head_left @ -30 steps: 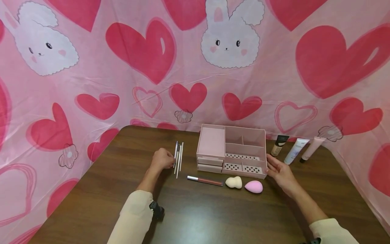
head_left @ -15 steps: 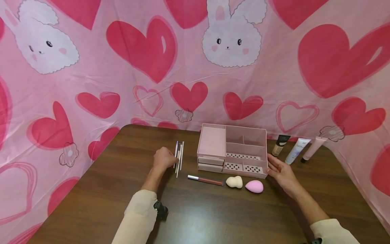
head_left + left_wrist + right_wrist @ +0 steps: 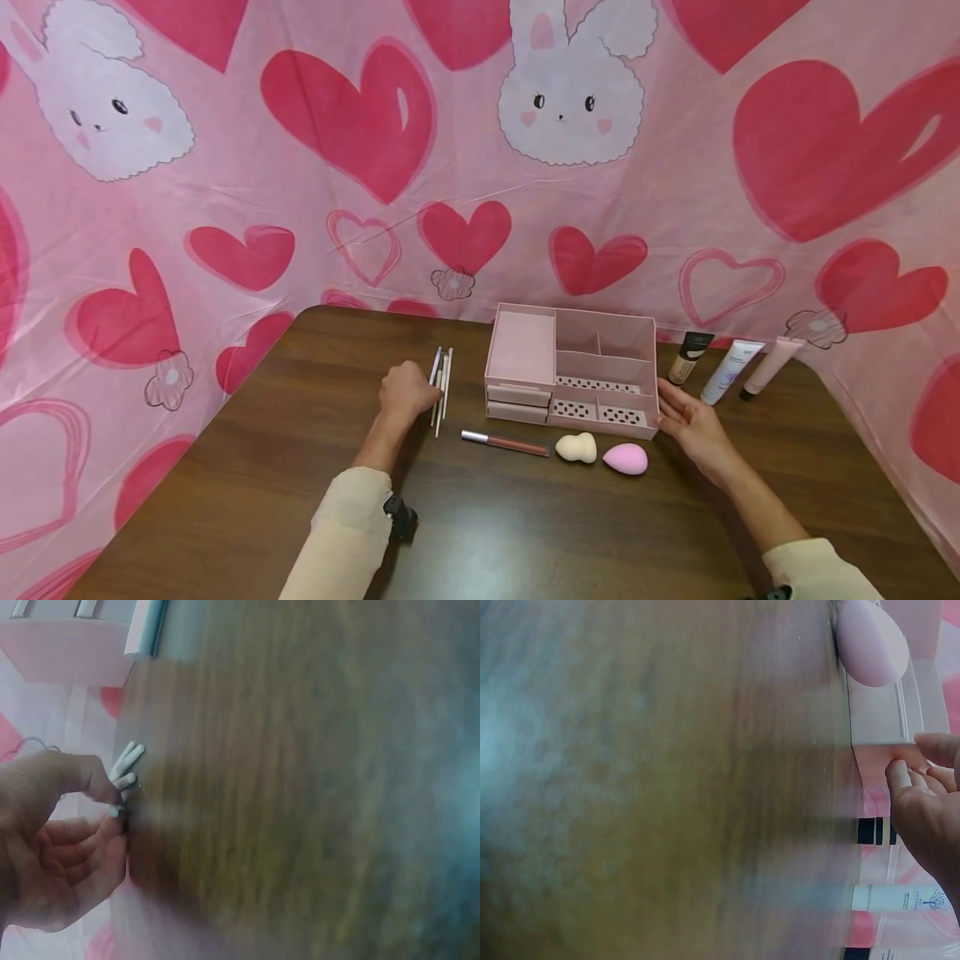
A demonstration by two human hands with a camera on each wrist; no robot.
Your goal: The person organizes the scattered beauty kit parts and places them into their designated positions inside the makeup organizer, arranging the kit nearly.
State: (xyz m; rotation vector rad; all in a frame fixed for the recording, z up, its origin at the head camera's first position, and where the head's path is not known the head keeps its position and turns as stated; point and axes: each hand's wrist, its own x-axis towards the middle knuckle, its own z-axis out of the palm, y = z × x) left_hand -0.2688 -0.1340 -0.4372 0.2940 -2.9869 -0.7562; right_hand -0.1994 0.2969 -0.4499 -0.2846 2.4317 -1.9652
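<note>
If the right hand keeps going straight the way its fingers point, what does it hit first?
The right hand points toward the pink organizer, and its fingertips already seem to touch the box's right end wall. So that wall comes first; the tubes lie off to the side of that line.

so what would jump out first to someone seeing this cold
The loud pink backdrop of red hearts and white bunnies fills everything behind the brown table. On the table, a pink organizer sits centre-back, with the right hand flat against its right end. The left hand curls at a row of thin white brushes just left of the organizer.
</note>
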